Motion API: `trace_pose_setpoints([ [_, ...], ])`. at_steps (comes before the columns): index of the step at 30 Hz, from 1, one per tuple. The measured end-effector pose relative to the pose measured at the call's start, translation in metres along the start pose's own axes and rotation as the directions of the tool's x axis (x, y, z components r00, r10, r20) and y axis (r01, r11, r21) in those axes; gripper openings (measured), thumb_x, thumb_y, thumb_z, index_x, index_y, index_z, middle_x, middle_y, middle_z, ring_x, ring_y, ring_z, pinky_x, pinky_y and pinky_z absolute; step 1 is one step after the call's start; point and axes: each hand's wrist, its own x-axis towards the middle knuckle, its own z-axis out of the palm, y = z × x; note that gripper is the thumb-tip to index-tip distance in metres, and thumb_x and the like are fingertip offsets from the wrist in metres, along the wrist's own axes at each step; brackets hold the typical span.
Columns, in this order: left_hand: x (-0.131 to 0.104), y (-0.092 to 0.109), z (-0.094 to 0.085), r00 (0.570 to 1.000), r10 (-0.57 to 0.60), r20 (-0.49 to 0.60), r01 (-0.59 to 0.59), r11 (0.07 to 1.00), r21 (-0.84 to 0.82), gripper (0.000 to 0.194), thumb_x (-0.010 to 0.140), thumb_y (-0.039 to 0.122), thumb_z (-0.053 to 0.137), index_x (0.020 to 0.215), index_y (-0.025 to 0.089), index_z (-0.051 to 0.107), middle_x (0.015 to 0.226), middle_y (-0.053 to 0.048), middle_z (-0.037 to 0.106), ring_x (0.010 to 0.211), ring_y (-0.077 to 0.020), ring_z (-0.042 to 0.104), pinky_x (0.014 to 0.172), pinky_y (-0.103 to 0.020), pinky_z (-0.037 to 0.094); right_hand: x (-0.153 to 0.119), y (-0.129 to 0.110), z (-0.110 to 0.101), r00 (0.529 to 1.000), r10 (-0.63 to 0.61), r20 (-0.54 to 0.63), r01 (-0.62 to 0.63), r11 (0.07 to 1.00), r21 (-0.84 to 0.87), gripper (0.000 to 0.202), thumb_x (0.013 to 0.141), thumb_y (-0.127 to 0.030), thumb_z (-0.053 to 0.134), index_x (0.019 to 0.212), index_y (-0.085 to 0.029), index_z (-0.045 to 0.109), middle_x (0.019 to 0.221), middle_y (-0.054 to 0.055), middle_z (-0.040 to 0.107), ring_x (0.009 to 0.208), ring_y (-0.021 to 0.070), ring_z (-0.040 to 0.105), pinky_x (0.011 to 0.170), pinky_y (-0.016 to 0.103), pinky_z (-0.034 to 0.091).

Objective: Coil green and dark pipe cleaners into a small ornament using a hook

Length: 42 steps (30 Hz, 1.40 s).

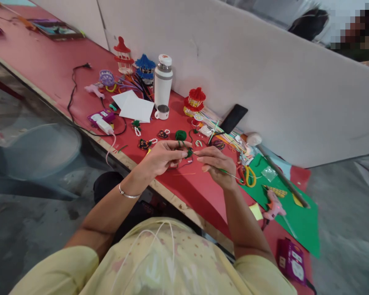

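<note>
Between my fingers, over the red table, is a small dark green yarn piece [188, 153]. My left hand [167, 155] pinches it, with green yarn running across the fingers. My right hand [217, 164] is closed round a thin crochet hook [229, 173], whose tip reaches the yarn piece. Just behind my hands lies a green yarn ball [181, 135]. Small dark pieces with white bead loops [137, 128] lie to the left of it. The exact stitch at the hook's tip is too small to make out.
A white bottle [162, 84] and its cup [162, 112] stand near the partition. Scissors [250, 176], a pink glue gun [274, 207] and a green sheet [307, 223] lie right. Purple boxes [292, 262] sit at both sides; a black cable [70, 96] runs left.
</note>
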Motion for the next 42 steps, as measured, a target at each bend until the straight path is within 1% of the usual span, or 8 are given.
trace_pose_setpoints([
  [5,-0.003,0.003,0.007,0.998,0.053,-0.030,-0.049,0.993,0.107,0.041,0.061,0.016,0.091,0.101,0.010,0.086,0.063,0.001,0.065,0.042,-0.0032,0.045,0.038,-0.017,0.027,0.001,-0.007,-0.007,1.000,-0.006,0.019,0.007,1.000,-0.020,0.027,0.097,-0.037,0.077,0.124,-0.034,0.081,0.117,0.008,0.086,0.103,0.0233,0.080,0.095,0.045,0.063],
  [11,-0.003,0.002,0.009,0.995,0.099,0.004,-0.098,0.978,0.184,0.045,0.063,0.016,0.088,0.107,0.012,0.086,0.071,0.001,0.068,0.042,-0.0027,0.047,0.037,-0.017,0.030,-0.001,-0.013,-0.011,0.999,-0.040,0.030,0.041,0.999,-0.026,0.030,0.097,-0.032,0.078,0.127,-0.032,0.080,0.118,0.009,0.085,0.104,0.0220,0.079,0.093,0.042,0.064],
  [14,-0.003,0.001,0.008,0.995,0.092,0.029,-0.096,0.977,0.188,0.047,0.065,0.020,0.090,0.112,0.012,0.085,0.071,0.000,0.068,0.044,-0.0058,0.055,0.037,-0.017,0.034,-0.002,-0.014,-0.013,0.999,-0.035,0.041,0.037,0.999,-0.032,0.030,0.096,-0.031,0.078,0.126,-0.032,0.080,0.118,0.009,0.085,0.103,0.0221,0.079,0.092,0.042,0.064],
  [16,-0.003,0.001,0.008,0.996,0.086,0.032,-0.090,0.977,0.192,0.049,0.069,0.024,0.091,0.116,0.011,0.084,0.068,0.000,0.069,0.042,-0.0062,0.054,0.037,-0.018,0.037,-0.003,-0.014,-0.014,0.999,-0.027,0.030,0.028,0.999,-0.040,0.028,0.097,-0.034,0.077,0.125,-0.033,0.080,0.117,0.008,0.085,0.103,0.0228,0.080,0.092,0.043,0.064],
  [22,-0.002,-0.003,0.014,0.997,0.074,0.036,-0.078,0.988,0.130,0.058,0.065,0.020,0.096,0.121,0.013,0.082,0.074,-0.003,0.074,0.050,-0.0079,0.061,0.037,-0.015,0.029,-0.005,-0.015,-0.014,1.000,-0.006,-0.004,0.006,0.998,-0.066,0.022,0.098,-0.039,0.075,0.118,-0.033,0.082,0.116,0.008,0.086,0.102,0.0227,0.080,0.092,0.045,0.065],
  [26,-0.001,-0.006,0.013,0.994,0.093,0.058,-0.099,0.991,0.093,0.054,0.068,0.019,0.096,0.120,0.015,0.082,0.069,0.001,0.070,0.047,-0.0045,0.056,0.039,-0.014,0.032,-0.005,-0.014,-0.007,0.998,-0.028,-0.056,0.024,0.997,-0.076,0.022,0.099,-0.044,0.074,0.117,-0.033,0.082,0.114,0.008,0.086,0.101,0.0234,0.080,0.091,0.046,0.065],
  [29,-0.001,-0.006,0.012,0.993,0.093,0.073,-0.098,0.992,0.073,0.055,0.068,0.020,0.097,0.120,0.016,0.083,0.068,0.002,0.068,0.049,-0.0052,0.057,0.040,-0.014,0.035,-0.004,-0.011,-0.002,0.995,-0.053,-0.084,0.048,0.997,-0.064,0.024,0.099,-0.043,0.073,0.119,-0.034,0.081,0.115,0.008,0.086,0.100,0.0233,0.080,0.090,0.046,0.065],
  [42,-0.004,-0.003,0.016,0.999,0.044,0.020,-0.045,0.996,0.082,0.061,0.063,0.021,0.098,0.121,0.014,0.081,0.061,0.005,0.063,0.047,-0.0059,0.055,0.040,-0.017,0.035,-0.002,-0.009,0.001,0.996,-0.075,-0.040,0.071,0.993,-0.091,0.027,0.097,-0.039,0.076,0.124,-0.036,0.080,0.115,0.007,0.085,0.102,0.0233,0.078,0.091,0.046,0.064],
])
